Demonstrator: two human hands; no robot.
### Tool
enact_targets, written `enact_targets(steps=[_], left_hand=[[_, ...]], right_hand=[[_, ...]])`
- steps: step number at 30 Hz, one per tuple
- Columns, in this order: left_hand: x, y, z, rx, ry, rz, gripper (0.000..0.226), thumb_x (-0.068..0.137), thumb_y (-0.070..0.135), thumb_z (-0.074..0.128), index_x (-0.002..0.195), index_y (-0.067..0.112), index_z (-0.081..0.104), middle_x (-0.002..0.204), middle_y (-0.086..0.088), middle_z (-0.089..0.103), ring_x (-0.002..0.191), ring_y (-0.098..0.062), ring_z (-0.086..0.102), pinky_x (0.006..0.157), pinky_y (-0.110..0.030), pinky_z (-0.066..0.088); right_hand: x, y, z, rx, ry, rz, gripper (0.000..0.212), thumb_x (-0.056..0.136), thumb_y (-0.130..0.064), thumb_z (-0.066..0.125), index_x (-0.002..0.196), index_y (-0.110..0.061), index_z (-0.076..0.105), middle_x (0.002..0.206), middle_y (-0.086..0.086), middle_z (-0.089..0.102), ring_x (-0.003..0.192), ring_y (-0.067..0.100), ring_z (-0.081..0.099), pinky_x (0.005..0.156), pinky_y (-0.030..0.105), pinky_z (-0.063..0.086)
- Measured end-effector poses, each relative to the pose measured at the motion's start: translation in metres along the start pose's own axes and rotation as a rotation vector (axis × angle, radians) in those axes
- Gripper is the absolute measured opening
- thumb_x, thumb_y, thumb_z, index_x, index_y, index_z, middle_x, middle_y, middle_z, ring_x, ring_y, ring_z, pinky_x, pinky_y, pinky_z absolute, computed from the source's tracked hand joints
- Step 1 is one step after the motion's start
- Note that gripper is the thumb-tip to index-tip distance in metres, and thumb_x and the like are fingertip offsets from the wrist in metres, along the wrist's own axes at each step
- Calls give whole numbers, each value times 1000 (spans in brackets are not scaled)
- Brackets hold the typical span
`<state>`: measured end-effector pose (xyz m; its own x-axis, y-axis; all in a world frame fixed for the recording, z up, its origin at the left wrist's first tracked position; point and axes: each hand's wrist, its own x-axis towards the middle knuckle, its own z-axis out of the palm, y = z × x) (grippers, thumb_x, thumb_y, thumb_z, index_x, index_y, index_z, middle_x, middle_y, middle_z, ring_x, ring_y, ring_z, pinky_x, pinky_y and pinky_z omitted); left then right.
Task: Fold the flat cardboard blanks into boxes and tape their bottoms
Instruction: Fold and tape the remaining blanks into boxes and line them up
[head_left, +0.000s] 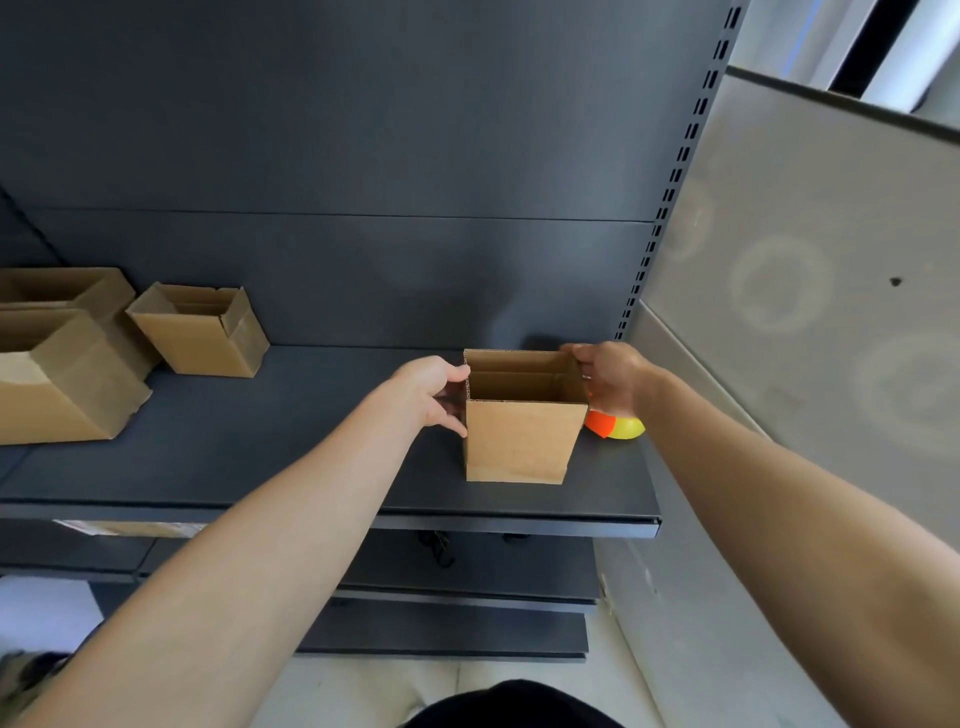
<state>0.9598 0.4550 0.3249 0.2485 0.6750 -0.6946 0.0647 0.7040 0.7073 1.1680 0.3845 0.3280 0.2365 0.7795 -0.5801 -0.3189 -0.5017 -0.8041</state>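
A small brown cardboard box (522, 436) stands upright with its top open on the dark shelf (291, 447), right of the middle. My left hand (434, 392) holds its left side, thumb at the top corner and fingers against the wall. My right hand (610, 379) grips the box's right upper edge from behind. Both arms reach forward from the lower corners of the view.
Three folded open boxes stand at the shelf's left: one small (200, 330), one large in front (57, 379), one behind (67, 291). An orange and yellow tape dispenser (615, 426) lies right of the held box. A grey partition (810, 291) bounds the right side. Lower shelves lie beneath.
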Motion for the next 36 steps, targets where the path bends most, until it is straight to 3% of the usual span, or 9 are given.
enact_targets(steps=[3, 5, 8, 19, 25, 28, 30, 32, 36], left_hand=[[-1, -1, 0, -15, -19, 11, 33, 91, 9, 59, 123, 6, 50, 121, -15, 57, 112, -38, 54, 98, -69, 33], [-1, -2, -2, -24, -53, 23, 29, 93, 10, 58, 121, 6, 52, 120, -15, 58, 108, -37, 55, 99, -69, 33], [-1, -4, -6, 19, -91, 37, 29, 92, 7, 59, 120, 9, 54, 126, -15, 57, 115, -36, 55, 99, -67, 36], [0, -12, -1, 129, -48, 59, 29, 88, 20, 65, 115, 18, 53, 131, -8, 49, 123, -31, 47, 101, -61, 39], [3, -14, 2, 183, -12, 100, 32, 85, 24, 69, 112, 15, 54, 124, -8, 55, 115, -31, 52, 98, -61, 42], [3, -18, 2, 254, -10, 151, 16, 87, 24, 67, 98, 18, 57, 117, -7, 58, 111, -31, 54, 96, -61, 44], [2, -18, 0, 272, -33, 161, 10, 89, 22, 64, 99, 20, 60, 119, -7, 58, 112, -32, 55, 95, -60, 45], [2, -19, -2, 294, -62, 158, 15, 91, 15, 62, 104, 22, 62, 120, -6, 55, 113, -32, 53, 95, -59, 46], [2, -20, -1, 349, -92, 165, 30, 92, 7, 59, 115, 25, 62, 120, -6, 57, 114, -31, 54, 96, -58, 46]], right_hand=[[-2, 0, 0, 26, -9, 10, 30, 102, -16, 38, 126, -7, 53, 124, 13, 59, 106, 30, 61, 78, 40, 53], [-3, 1, 0, 39, -8, 14, 31, 102, -14, 37, 127, -6, 52, 122, 15, 60, 101, 30, 62, 74, 40, 53], [-3, 2, -2, 71, -8, 9, 33, 102, -11, 32, 128, -6, 52, 114, 14, 63, 96, 29, 63, 74, 40, 52], [3, 9, -9, 64, -59, 22, 39, 101, -6, 29, 132, -7, 52, 112, 12, 64, 94, 26, 63, 76, 38, 51], [2, 14, -9, 119, -74, 6, 29, 102, -9, 35, 123, -8, 56, 91, 8, 66, 80, 22, 63, 69, 34, 50], [3, 18, -12, 159, -106, 4, 25, 102, -13, 38, 115, -8, 59, 92, 8, 65, 82, 21, 62, 78, 34, 51], [1, 19, -15, 193, -134, 9, 24, 101, -15, 37, 108, -9, 60, 94, 8, 65, 84, 22, 62, 83, 34, 49], [3, 21, -19, 233, -148, 7, 30, 98, -10, 35, 118, -7, 58, 99, 10, 65, 89, 24, 61, 86, 35, 48], [10, 27, -23, 225, -179, -2, 47, 94, 0, 30, 138, -8, 47, 113, 11, 62, 105, 27, 56, 106, 40, 37]])
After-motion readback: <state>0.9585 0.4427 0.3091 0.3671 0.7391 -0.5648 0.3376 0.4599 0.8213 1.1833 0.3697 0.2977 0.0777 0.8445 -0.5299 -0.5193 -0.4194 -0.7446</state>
